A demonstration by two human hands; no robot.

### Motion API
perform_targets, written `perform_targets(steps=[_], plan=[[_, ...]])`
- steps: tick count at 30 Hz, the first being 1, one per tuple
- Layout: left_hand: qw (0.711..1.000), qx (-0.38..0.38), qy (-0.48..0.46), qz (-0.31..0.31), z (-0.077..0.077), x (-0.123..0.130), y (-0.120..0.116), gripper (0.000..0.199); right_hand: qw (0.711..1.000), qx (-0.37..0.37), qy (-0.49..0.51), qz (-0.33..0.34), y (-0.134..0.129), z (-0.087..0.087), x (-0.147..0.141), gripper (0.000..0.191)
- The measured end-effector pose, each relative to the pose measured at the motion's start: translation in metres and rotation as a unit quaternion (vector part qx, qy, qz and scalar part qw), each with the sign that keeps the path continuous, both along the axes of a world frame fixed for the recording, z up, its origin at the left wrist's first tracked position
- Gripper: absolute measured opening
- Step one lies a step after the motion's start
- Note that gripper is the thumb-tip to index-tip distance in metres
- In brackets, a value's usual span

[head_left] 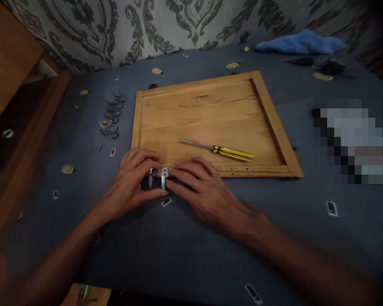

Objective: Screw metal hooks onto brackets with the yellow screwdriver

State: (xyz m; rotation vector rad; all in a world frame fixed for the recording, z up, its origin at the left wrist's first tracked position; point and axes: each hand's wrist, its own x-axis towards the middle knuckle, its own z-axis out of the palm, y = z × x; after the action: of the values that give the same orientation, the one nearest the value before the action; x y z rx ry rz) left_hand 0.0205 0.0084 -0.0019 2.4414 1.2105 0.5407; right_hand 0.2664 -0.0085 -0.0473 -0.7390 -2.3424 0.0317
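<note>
A wooden framed panel [194, 114] lies flat on the dark cloth. At its near left edge are two small curved metal brackets [164, 177] with screw holes, side by side. My left hand [130, 182] curls around them from the left, its thumb below and forefinger above. From the right, my right hand [207, 193] pinches at the lighter bracket with its fingertips, the other fingers resting over the panel's near rail. A yellow and black screwdriver [232, 153] lies on the panel, shaft pointing left. Small holes show along the near rail.
Several looped metal pieces [110, 134] lie in a row left of the panel, with a small screw-like piece [98, 148] below. A blue cloth [301, 41] and a dark tool [328, 66] sit at the far right. Wooden furniture [51, 102] stands on the left.
</note>
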Motion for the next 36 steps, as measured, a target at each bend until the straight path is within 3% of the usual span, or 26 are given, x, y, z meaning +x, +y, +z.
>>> perform_targets(steps=[23, 28, 30, 36], plan=[[1.0, -0.003, 0.0, -0.001, 0.0, -0.001, 0.001, 0.037, 0.999, 0.002, -0.051, -0.015, 0.001, 0.009, -0.003, 0.024], [1.0, 0.002, -0.011, -0.001, 0.005, -0.006, 0.001, 0.045, 0.999, 0.008, -0.051, -0.008, 0.001, 0.009, -0.002, 0.024], [0.999, 0.015, -0.037, 0.015, 0.012, -0.011, 0.003, 0.045, 0.999, 0.011, -0.051, -0.002, 0.001, 0.008, -0.002, 0.024], [0.981, 0.071, -0.116, 0.141, 0.026, -0.039, 0.018, 0.015, 0.998, 0.008, -0.056, 0.0, 0.001, 0.009, 0.0, 0.026]])
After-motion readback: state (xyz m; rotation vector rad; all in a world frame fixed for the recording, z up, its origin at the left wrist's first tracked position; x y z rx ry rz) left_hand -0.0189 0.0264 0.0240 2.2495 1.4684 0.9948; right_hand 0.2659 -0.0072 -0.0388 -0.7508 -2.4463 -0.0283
